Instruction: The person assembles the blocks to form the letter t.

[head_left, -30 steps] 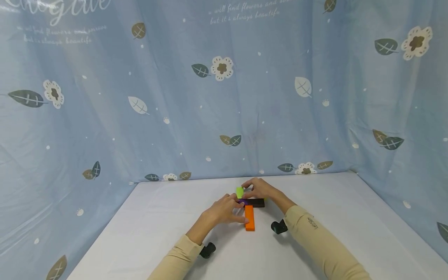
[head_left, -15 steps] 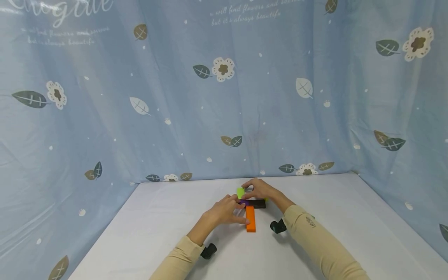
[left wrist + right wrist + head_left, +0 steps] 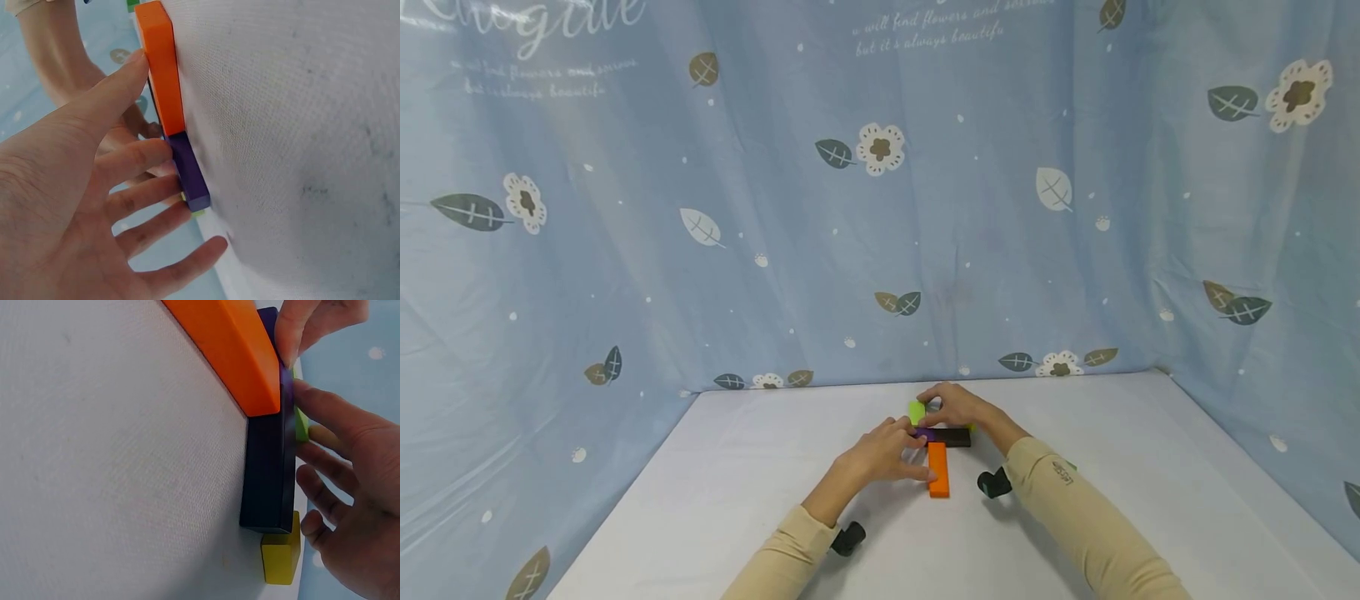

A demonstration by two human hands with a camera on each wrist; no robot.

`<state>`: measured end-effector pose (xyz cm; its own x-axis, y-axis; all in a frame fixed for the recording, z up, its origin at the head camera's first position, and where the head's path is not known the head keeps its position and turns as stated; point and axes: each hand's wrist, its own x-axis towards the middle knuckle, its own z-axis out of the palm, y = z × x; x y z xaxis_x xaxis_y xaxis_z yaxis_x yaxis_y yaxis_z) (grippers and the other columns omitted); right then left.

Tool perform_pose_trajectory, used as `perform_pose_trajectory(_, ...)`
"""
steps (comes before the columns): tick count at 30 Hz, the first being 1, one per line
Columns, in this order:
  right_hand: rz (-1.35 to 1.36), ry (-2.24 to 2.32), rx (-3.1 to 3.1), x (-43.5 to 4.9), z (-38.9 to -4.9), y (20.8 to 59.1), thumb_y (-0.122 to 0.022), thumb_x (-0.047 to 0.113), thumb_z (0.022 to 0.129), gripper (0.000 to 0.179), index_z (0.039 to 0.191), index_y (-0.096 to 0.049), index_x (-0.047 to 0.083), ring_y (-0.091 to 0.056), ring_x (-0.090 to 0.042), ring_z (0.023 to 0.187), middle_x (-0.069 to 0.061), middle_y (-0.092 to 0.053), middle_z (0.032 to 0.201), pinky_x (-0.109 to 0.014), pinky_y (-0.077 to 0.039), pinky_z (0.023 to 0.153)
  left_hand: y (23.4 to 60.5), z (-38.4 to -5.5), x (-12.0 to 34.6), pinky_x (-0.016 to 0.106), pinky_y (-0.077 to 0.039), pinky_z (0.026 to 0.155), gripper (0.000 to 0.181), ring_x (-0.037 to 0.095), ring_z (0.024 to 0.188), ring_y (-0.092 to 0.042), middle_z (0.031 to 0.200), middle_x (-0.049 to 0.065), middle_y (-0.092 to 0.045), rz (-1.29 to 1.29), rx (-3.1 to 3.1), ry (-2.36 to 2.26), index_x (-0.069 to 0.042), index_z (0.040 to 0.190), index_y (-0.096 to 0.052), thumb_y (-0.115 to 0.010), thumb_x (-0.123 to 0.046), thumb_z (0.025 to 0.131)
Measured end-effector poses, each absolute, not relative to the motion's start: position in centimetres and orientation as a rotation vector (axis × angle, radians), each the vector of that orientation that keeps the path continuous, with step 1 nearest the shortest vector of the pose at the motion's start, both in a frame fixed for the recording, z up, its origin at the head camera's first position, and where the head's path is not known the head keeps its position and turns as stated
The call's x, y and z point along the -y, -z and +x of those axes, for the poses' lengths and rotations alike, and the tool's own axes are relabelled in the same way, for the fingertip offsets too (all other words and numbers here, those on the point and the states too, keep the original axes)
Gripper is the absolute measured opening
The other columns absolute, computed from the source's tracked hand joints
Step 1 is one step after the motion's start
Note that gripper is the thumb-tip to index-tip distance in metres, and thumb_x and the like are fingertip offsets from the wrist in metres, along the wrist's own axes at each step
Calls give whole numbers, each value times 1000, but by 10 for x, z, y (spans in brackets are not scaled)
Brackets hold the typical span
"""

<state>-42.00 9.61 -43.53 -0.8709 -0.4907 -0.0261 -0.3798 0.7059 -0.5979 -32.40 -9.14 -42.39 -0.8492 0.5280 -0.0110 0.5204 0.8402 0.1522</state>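
An orange block [image 3: 938,471] lies lengthwise on the white table, its far end meeting a purple block [image 3: 189,172] and a black block [image 3: 265,475] that form a crossbar. Behind the crossbar is a lime green block [image 3: 916,412]. My left hand [image 3: 876,454] rests its thumb against the orange block's side, with nearly straight fingers spread along the purple block. My right hand [image 3: 955,406] arches from the far right, thumb and index finger bent around the lime green block. Its contact there is partly hidden by the crossbar in the right wrist view.
A yellow block [image 3: 278,559] sits behind the black block's outer end. Each wrist carries a black camera [image 3: 848,539] close above the table [image 3: 760,467]. A blue curtain [image 3: 775,250] with leaves and flowers hangs along the table's back and sides.
The head view shifts very slightly. Both hands and the blocks keep the same places relative to one another.
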Motion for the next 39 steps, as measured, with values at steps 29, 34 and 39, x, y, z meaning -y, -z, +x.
perform_pose_trajectory(29,-806,731,-2716,-97,-416,435,-61,31,97,55,145,-47,9,-56,-25,105,-18,-47,136,-46,-48,101,424,-324,91,43,-53,88,71,17,110,-52,127,-2,-57,848,-2963,-209,-20,132,-63,-71,-65,77)
perform_pose_trajectory(34,-839,755,-2715,-98,-417,436,-60,30,98,56,146,-45,6,-56,-28,110,-20,-45,138,-47,-47,102,425,-324,91,42,-53,88,72,16,109,-52,126,-3,-58,852,-2962,-218,-19,132,-63,-71,-65,77)
perform_pose_trajectory(39,-853,783,-2712,-99,-415,432,-59,29,98,57,147,-43,4,-57,-29,111,-21,-44,139,-48,-47,103,425,-324,92,43,-53,89,72,17,110,-52,127,-3,-57,854,-2964,-227,-19,132,-63,-71,-65,77)
